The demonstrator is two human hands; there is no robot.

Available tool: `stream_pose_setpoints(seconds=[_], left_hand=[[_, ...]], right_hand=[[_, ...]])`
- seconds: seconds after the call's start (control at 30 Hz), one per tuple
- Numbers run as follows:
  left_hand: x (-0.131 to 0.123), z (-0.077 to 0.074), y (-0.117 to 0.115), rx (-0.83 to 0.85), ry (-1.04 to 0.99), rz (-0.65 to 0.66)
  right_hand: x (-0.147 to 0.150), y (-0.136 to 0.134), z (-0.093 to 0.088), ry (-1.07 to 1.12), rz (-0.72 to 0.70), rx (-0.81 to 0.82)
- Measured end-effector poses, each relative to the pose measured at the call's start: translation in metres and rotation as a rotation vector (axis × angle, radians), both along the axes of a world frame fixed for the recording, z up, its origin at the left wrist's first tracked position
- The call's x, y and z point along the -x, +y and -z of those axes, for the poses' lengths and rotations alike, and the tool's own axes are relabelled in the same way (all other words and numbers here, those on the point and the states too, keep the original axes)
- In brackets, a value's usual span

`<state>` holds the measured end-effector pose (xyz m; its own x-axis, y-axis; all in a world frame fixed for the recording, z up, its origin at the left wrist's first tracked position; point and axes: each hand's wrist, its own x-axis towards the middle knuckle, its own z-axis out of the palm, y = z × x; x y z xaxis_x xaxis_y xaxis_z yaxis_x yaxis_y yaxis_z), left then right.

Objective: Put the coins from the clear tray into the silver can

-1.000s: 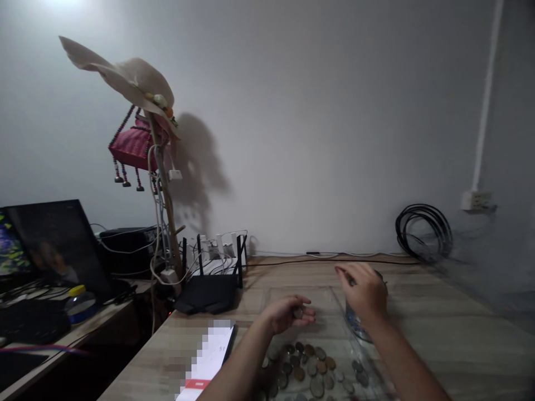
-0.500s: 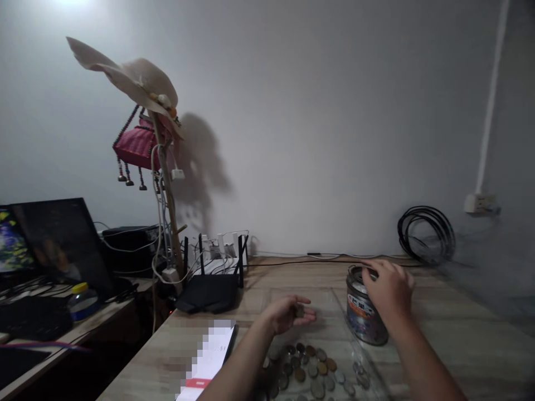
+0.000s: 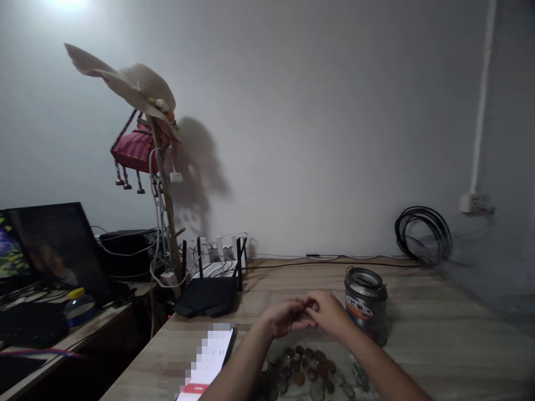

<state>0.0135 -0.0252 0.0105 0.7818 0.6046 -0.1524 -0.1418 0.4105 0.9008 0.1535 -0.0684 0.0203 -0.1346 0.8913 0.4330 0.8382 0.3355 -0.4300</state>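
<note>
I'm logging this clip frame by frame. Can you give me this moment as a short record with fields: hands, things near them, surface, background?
left hand: fingers meet the right hand above the coins
right hand: pinching something small, too blurred to name
coins: loose pile below both hands
tin: upright, open top, right of the hands, untouched
surface: wooden table
background: router, hat, coiled cable

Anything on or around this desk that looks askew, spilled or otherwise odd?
Coins lie loose in a scatter on the wooden table, under the two hands, beside an open metal can. At the left, a floppy hat hangs lopsided on a stand draped with tangled cables. Nothing looks damaged.
</note>
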Motion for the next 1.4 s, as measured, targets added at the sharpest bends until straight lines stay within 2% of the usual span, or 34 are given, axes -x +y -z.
stream_pose_setpoints(seconds=[0.07,0.2,0.27,0.33,0.4,0.47,0.53,0.6,0.67,0.73,0.87,0.97,1.07,1.17,1.3,1.4], left_hand=[[0.0,-0.001,0.0,0.017,0.006,0.021],[0.001,-0.002,0.0,0.028,0.025,-0.027],[0.001,-0.002,0.0,0.026,0.029,-0.038],[0.001,-0.001,0.001,0.033,0.034,-0.038],[0.0,-0.001,0.002,0.051,0.031,-0.043],[0.0,0.001,0.004,0.073,0.018,-0.058],[0.001,0.002,0.005,0.095,-0.004,-0.071],[0.002,0.003,0.007,0.117,-0.044,-0.057],[0.004,0.001,0.007,0.141,-0.105,-0.017],[0.005,-0.001,0.006,0.163,-0.168,0.033],[0.007,-0.007,0.003,0.178,-0.294,0.092],[0.007,-0.009,0.0,0.178,-0.306,0.099],[0.006,-0.01,-0.003,0.158,-0.297,0.119],[0.005,-0.01,-0.004,0.119,-0.277,0.142],[0.005,-0.006,0.0,0.041,-0.198,0.12],[0.005,-0.001,0.006,0.006,-0.151,0.063]], right_hand=[[-0.008,-0.006,-0.012,0.001,0.074,-0.155],[-0.037,-0.022,-0.041,0.022,0.289,-0.612],[-0.056,-0.026,-0.049,0.022,0.442,-0.726],[-0.074,-0.026,-0.05,-0.007,0.596,-0.709],[-0.087,-0.024,-0.048,-0.041,0.707,-0.595],[-0.095,-0.022,-0.044,-0.05,0.76,-0.474],[-0.096,-0.02,-0.043,-0.049,0.779,-0.444],[-0.09,-0.02,-0.045,-0.053,0.753,-0.539],[-0.077,-0.02,-0.047,-0.03,0.627,-0.671],[-0.057,-0.02,-0.045,0.022,0.408,-0.676],[-0.015,-0.018,-0.028,-0.047,-0.032,-0.265],[0.005,-0.015,-0.015,-0.179,-0.155,-0.064],[0.011,-0.015,-0.012,-0.206,-0.127,-0.065],[0.003,-0.018,-0.021,-0.201,-0.046,-0.21],[-0.037,-0.024,-0.042,-0.081,0.293,-0.568],[-0.079,-0.024,-0.049,-0.024,0.569,-0.662]])
